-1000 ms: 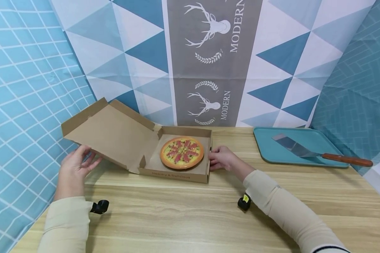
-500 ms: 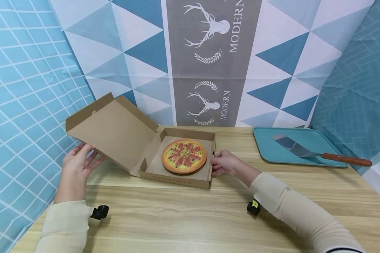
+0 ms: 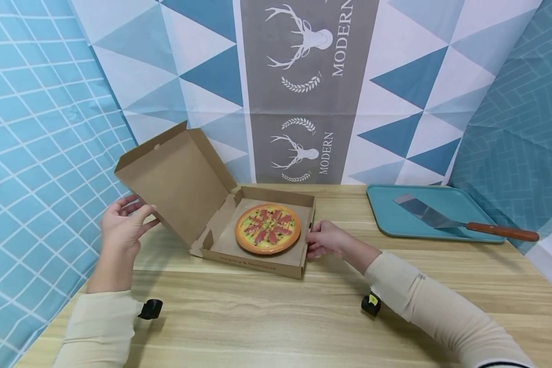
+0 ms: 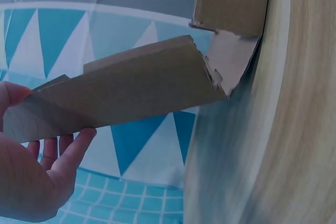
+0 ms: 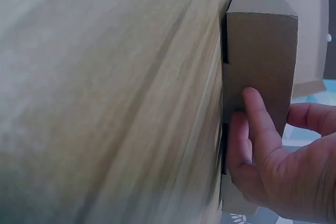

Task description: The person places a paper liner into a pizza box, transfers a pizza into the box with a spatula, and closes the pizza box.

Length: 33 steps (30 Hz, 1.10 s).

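Note:
A small round pizza (image 3: 268,229) with an orange rim lies inside a brown cardboard pizza box (image 3: 250,265). The box's lid (image 3: 179,179) leans up and back to the left, partly raised. My left hand (image 3: 125,225) holds the lid's near side edge between thumb and fingers; in the left wrist view the thumb is above the lid's side flap (image 4: 142,82) and the fingers are below it. At the box's right wall (image 5: 262,61), my right hand (image 3: 327,240) pinches, thumb over the top edge and fingers against the outside.
A teal tray (image 3: 391,222) stands at the back right of the wooden table (image 3: 257,317). On it rests a metal spatula (image 3: 441,219), its wooden handle jutting past the tray's right edge. Patterned cloth walls (image 3: 211,61) close off the back and sides.
The lid has swung upward and to the right with my left hand. The box base has shifted slightly toward me and right, my right hand staying on its wall.

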Tool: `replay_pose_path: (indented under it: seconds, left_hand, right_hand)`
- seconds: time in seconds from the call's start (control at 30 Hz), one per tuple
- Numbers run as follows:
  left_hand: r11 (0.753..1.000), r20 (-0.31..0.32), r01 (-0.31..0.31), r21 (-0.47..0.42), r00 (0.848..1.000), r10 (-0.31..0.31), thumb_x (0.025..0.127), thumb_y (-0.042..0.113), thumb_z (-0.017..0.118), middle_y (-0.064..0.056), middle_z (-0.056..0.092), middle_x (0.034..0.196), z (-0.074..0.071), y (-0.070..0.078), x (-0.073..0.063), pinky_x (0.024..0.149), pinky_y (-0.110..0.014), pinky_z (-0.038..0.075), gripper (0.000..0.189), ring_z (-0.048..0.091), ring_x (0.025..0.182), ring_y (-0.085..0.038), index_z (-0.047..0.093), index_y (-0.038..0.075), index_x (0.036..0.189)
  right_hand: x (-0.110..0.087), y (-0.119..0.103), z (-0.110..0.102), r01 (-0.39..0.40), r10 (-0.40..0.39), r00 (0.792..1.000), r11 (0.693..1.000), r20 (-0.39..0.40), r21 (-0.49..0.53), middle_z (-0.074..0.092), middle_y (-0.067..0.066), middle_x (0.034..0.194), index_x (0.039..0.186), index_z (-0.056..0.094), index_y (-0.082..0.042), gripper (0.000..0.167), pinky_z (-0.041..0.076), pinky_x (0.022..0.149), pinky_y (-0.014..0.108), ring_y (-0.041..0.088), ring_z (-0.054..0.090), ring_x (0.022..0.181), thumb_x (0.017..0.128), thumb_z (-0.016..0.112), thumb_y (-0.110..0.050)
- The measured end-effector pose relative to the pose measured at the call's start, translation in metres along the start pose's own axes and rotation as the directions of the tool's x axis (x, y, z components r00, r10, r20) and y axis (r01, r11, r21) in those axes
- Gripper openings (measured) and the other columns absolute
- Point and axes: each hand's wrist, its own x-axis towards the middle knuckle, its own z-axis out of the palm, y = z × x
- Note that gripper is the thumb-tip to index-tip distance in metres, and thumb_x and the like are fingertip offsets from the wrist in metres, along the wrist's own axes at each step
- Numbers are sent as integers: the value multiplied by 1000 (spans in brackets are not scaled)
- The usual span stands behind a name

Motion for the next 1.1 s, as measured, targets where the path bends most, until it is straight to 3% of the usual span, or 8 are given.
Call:
replay_pose_path:
  seconds: [0.23, 0.33, 0.5, 0.57, 0.63, 0.73, 0.87, 1.1]
  left_hand:
    - [988, 12, -65, 141, 998, 64, 79, -17, 67, -6, 49, 107, 15, 0, -3, 63, -29, 58, 49, 61, 74, -11, 51, 11, 116]
    - [981, 29, -82, 175, 997, 78, 78, -17, 67, -5, 49, 107, 18, -1, -3, 63, -27, 58, 50, 60, 74, -10, 51, 12, 116]
    - [980, 67, -106, 171, 993, 96, 78, -19, 66, -6, 49, 106, 21, -4, -1, 64, -26, 58, 49, 60, 75, -10, 52, 11, 115]
    - [980, 82, -110, 164, 992, 97, 78, -19, 66, -7, 49, 106, 22, -5, 1, 64, -26, 58, 49, 60, 77, -11, 52, 10, 115]
    - [980, 99, -112, 163, 990, 97, 79, -18, 66, -7, 49, 107, 22, -6, 2, 65, -25, 57, 48, 60, 78, -11, 52, 10, 115]
    - [977, 134, -123, 175, 986, 101, 80, -16, 68, -6, 49, 108, 22, -7, 5, 67, -25, 57, 49, 58, 83, -12, 52, 11, 117]
    - [968, 183, -142, 207, 978, 104, 80, -12, 70, -5, 49, 110, 23, -9, 9, 71, -24, 57, 50, 57, 89, -13, 51, 11, 121]
    - [958, 182, -145, 246, 978, 102, 80, -14, 68, -3, 51, 109, 25, -13, 14, 68, -20, 56, 50, 57, 91, -11, 53, 14, 118]
  right_hand:
    - [3, -6, -9, 1, -3, 998, 999, -55, -32, 55, 12, 83, 99, 46, 4, 11, 59, 69, 31, 15, 61, 62, 95, 55, -2]
    - [12, -12, -21, 32, -52, 990, 989, -134, -146, 52, 11, 83, 104, 44, 5, 21, 58, 67, 32, 14, 57, 60, 94, 58, -7]
    - [38, -16, -46, 45, -152, 957, 920, -248, -390, 56, 21, 115, 128, 46, 11, 45, 54, 78, 36, 26, 63, 79, 94, 60, -15]
    - [47, -18, -53, 41, -164, 951, 907, -261, -419, 50, 24, 133, 137, 43, 10, 52, 53, 85, 39, 32, 63, 94, 95, 58, -16]
    - [54, -20, -58, 54, -181, 950, 899, -254, -435, 49, 25, 138, 139, 44, 10, 52, 53, 87, 40, 34, 62, 97, 96, 57, -16]
    - [64, -22, -62, 101, -225, 945, 891, -237, -443, 59, 23, 119, 129, 52, 12, 41, 55, 77, 39, 28, 62, 80, 95, 58, -12]
    - [69, -22, -65, 132, -272, 934, 865, -233, -484, 60, 12, 80, 92, 60, 7, 14, 50, 63, 32, 16, 54, 62, 93, 59, -7]
    - [66, -21, -64, 99, -231, 945, 877, -232, -470, 54, 6, 77, 80, 52, -1, 11, 55, 65, 32, 17, 59, 62, 87, 61, 0]
